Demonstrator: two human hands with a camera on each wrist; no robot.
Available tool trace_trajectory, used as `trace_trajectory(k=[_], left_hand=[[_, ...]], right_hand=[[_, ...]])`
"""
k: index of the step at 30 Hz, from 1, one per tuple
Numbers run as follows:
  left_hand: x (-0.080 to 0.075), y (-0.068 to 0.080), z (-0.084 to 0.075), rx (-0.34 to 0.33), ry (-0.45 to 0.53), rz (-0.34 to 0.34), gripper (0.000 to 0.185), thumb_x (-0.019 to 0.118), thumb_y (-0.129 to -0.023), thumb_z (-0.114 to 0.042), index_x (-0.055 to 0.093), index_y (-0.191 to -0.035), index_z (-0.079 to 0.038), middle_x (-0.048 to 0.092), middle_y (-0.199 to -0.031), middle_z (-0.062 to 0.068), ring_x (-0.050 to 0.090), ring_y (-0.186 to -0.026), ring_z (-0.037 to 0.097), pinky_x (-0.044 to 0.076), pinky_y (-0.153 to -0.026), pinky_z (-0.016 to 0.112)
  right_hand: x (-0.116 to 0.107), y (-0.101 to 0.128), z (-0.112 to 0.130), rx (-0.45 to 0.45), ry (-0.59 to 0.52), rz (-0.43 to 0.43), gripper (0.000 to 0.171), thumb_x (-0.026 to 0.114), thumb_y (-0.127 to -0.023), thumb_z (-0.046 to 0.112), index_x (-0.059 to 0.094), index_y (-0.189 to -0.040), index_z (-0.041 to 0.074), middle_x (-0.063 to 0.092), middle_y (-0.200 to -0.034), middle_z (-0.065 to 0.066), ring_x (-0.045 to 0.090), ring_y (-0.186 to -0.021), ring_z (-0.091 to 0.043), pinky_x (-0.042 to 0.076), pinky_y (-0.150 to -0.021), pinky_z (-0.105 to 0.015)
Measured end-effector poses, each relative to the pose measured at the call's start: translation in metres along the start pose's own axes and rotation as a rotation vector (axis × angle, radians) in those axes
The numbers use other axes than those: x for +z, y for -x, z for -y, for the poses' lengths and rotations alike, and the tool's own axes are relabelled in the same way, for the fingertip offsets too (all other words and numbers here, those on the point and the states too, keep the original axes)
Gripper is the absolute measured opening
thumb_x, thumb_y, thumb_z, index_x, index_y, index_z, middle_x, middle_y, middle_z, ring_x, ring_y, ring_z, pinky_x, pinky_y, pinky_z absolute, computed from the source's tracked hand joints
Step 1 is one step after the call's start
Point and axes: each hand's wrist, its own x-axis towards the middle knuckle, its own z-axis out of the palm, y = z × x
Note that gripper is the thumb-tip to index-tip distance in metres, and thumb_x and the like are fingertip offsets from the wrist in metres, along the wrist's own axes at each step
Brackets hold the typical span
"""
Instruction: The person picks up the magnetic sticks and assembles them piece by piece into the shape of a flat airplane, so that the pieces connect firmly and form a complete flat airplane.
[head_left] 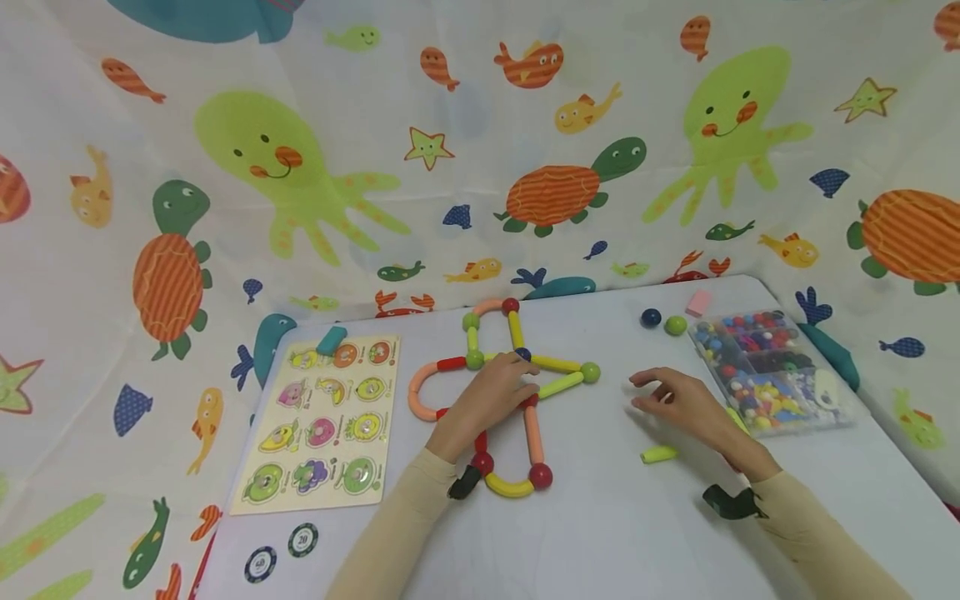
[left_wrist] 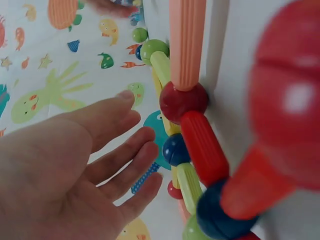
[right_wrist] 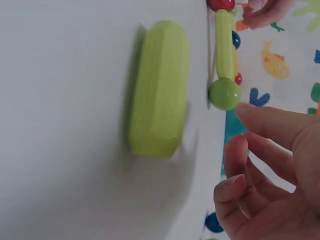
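A flat figure of coloured magnetic rods and balls [head_left: 525, 367] lies in the middle of the white table [head_left: 600, 533]. My left hand [head_left: 516, 373] reaches over its centre with straight fingers, by a blue ball [left_wrist: 176, 149] and a red ball [left_wrist: 183, 101]; in the left wrist view the left hand [left_wrist: 131, 131] holds nothing. My right hand [head_left: 647, 392] hovers low over the table to the right of the figure, fingers loosely bent and empty. A short lime-green rod [head_left: 658, 453] lies loose on the table beside that wrist, large in the right wrist view as the lime-green rod [right_wrist: 159, 87], with the right hand [right_wrist: 248, 160] near it.
A clear box of beads [head_left: 772, 367] stands at the right. A dark blue ball [head_left: 651, 317], a green ball [head_left: 676, 325] and a pink block [head_left: 698, 302] lie behind it. A fruit puzzle board [head_left: 322, 421] with a teal block [head_left: 331, 339] lies left, with two chips [head_left: 302, 539] below it.
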Motion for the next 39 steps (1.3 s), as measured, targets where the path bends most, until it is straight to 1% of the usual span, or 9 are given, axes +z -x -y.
trace_trajectory(k=[5,7,10,15,20,23,27,32,39], left_hand=[[0.000,0.014,0.010,-0.063,0.111,0.024,0.036,0.068,-0.098,-0.029,0.068,-0.131,-0.013,0.064,-0.132,0.004,0.054,-0.129,0.021,0.048,-0.109,0.039],[0.000,0.021,0.015,-0.096,0.160,0.018,0.037,0.069,-0.098,-0.028,0.067,-0.131,-0.013,0.062,-0.135,0.005,0.053,-0.131,0.022,0.047,-0.110,0.041],[0.001,0.034,0.023,-0.127,0.220,-0.009,0.036,0.068,-0.098,-0.029,0.067,-0.131,-0.014,0.060,-0.135,0.005,0.054,-0.129,0.023,0.048,-0.108,0.042],[0.003,0.048,0.035,-0.134,0.256,-0.060,0.035,0.068,-0.098,-0.031,0.067,-0.130,-0.014,0.062,-0.131,0.003,0.055,-0.126,0.022,0.048,-0.108,0.043],[0.004,0.052,0.040,-0.129,0.254,-0.086,0.035,0.069,-0.098,-0.029,0.068,-0.129,-0.012,0.064,-0.128,0.003,0.056,-0.124,0.023,0.047,-0.108,0.043],[0.005,0.051,0.041,-0.123,0.253,-0.087,0.034,0.069,-0.098,-0.027,0.068,-0.128,-0.011,0.065,-0.126,0.004,0.057,-0.121,0.023,0.049,-0.106,0.042],[0.005,0.050,0.043,-0.112,0.249,-0.088,0.033,0.068,-0.098,-0.026,0.068,-0.128,-0.010,0.066,-0.125,0.005,0.058,-0.119,0.022,0.049,-0.105,0.042],[0.007,0.050,0.043,-0.081,0.250,-0.086,0.033,0.068,-0.098,-0.025,0.068,-0.126,-0.008,0.067,-0.121,0.008,0.061,-0.114,0.024,0.051,-0.102,0.043],[0.010,0.050,0.043,-0.077,0.257,-0.075,0.034,0.068,-0.098,-0.026,0.068,-0.126,-0.007,0.067,-0.120,0.007,0.062,-0.112,0.025,0.051,-0.101,0.042]], right_hand=[[-0.007,0.027,-0.002,0.059,-0.010,0.058,0.037,0.074,-0.093,0.038,0.070,-0.123,0.018,0.070,-0.111,0.000,0.059,-0.080,-0.006,0.049,-0.066,-0.024],[-0.007,0.037,-0.003,0.093,-0.025,0.084,0.039,0.074,-0.091,0.042,0.070,-0.123,0.021,0.070,-0.112,0.002,0.058,-0.080,-0.006,0.048,-0.066,-0.023],[-0.004,0.047,-0.007,0.091,-0.034,0.105,0.040,0.077,-0.089,0.043,0.070,-0.121,0.021,0.069,-0.113,0.002,0.057,-0.079,-0.005,0.048,-0.066,-0.023],[0.004,0.059,-0.009,0.002,-0.030,0.090,0.032,0.082,-0.085,0.033,0.073,-0.113,0.021,0.065,-0.110,0.002,0.055,-0.076,-0.002,0.047,-0.064,-0.021],[0.010,0.060,-0.005,-0.101,-0.020,0.047,0.023,0.083,-0.085,0.021,0.074,-0.106,0.022,0.064,-0.106,0.002,0.054,-0.074,0.000,0.047,-0.062,-0.020],[0.013,0.055,-0.004,-0.129,0.007,0.023,0.022,0.082,-0.085,0.018,0.074,-0.106,0.022,0.065,-0.103,0.004,0.054,-0.075,0.001,0.048,-0.063,-0.020],[0.013,0.040,-0.006,-0.127,0.063,-0.045,0.022,0.082,-0.085,0.019,0.074,-0.106,0.022,0.067,-0.100,0.007,0.055,-0.075,0.001,0.049,-0.064,-0.021],[0.011,0.010,-0.012,-0.126,0.055,-0.098,0.023,0.081,-0.087,0.016,0.073,-0.108,0.019,0.068,-0.100,0.005,0.055,-0.074,-0.002,0.048,-0.063,-0.022],[0.009,-0.035,-0.015,-0.109,0.089,-0.129,0.024,0.081,-0.087,0.014,0.073,-0.109,0.018,0.068,-0.101,0.001,0.051,-0.069,-0.010,0.043,-0.060,-0.022]])
